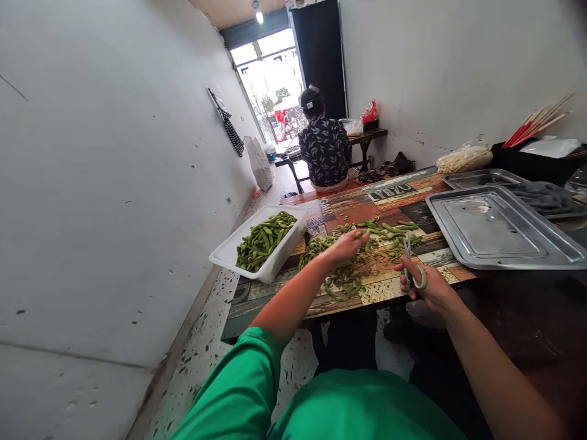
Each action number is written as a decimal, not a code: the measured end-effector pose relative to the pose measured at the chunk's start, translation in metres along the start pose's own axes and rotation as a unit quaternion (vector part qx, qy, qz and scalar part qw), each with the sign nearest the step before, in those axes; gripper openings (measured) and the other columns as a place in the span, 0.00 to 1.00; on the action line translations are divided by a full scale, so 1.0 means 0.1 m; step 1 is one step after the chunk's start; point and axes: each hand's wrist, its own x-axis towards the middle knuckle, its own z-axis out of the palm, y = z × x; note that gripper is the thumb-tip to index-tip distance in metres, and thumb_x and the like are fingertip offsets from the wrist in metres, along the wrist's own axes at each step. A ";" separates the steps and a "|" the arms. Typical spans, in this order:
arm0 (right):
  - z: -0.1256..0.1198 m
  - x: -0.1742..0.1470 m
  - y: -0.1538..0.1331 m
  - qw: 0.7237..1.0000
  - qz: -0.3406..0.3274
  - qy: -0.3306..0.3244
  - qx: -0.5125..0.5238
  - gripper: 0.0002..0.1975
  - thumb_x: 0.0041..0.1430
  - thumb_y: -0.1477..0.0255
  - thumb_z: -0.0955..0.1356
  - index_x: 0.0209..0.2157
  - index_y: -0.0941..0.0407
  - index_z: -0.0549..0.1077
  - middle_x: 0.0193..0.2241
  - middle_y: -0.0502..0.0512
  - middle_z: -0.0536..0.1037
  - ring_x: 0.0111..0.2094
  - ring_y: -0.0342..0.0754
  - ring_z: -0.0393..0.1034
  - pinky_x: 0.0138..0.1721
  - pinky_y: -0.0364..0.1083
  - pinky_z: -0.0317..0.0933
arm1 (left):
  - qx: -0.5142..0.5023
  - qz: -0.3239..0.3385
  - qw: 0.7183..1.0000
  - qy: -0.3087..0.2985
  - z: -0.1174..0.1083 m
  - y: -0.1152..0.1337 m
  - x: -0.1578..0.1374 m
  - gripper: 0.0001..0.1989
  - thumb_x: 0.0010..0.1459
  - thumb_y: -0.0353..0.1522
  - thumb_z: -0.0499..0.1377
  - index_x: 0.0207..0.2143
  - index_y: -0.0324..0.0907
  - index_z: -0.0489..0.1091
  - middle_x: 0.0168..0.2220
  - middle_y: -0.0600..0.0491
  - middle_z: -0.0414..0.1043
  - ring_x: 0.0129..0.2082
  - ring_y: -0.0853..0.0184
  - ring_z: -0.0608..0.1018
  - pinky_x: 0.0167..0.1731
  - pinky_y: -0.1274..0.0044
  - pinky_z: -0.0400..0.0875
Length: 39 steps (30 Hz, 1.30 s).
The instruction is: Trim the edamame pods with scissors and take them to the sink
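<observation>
Clearly, both hands are busy over the table (pixel 383 294), which stands in front of the person in the green shirt (pixel 367 403). The left hand (pixel 346 247) is pinched around a green pod (pixel 359 234), mostly hidden by the fingers, above the near middle of the table. To its right, the right hand (pixel 431 287) grasps a pair of scissors (pixel 408 246) by the pale green handles, the blades pointing toward the far side. The two hands are apart.

Under and around the left hand, loose pods and small green scraps (pixel 345 286) are scattered over the patterned tabletop; some longer pods (pixel 403 227) lie farther right, just beyond the scissors. At the left end of the table sits a white tub (pixel 284 256) with a heap of green pods (pixel 263 243) inside, sloping up against its right side.

On the right, a metal tray (pixel 488 229) rests near the edge, with another tray (pixel 458 178) behind it and a dark grey cloth (pixel 545 197) beside it. Farther back are a clear bag of thin pale sticks (pixel 465 160) and a black box (pixel 509 164) holding red-marked sticks (pixel 532 129). Beyond the table's far end, a person in a dark patterned shirt (pixel 325 151) sits facing away, toward the bright doorway (pixel 270 79).
</observation>
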 end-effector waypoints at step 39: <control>-0.04 0.08 0.09 0.998 -0.015 -0.035 0.046 0.26 0.47 0.48 0.75 0.28 0.57 0.68 0.17 0.49 0.70 0.17 0.44 0.66 0.09 0.37 0.55 | 0.115 0.108 0.987 -0.009 0.25 0.03 1.02 0.09 0.59 0.27 0.52 0.36 0.39 0.73 0.29 0.49 0.77 0.32 0.66 0.78 0.35 0.77 0.68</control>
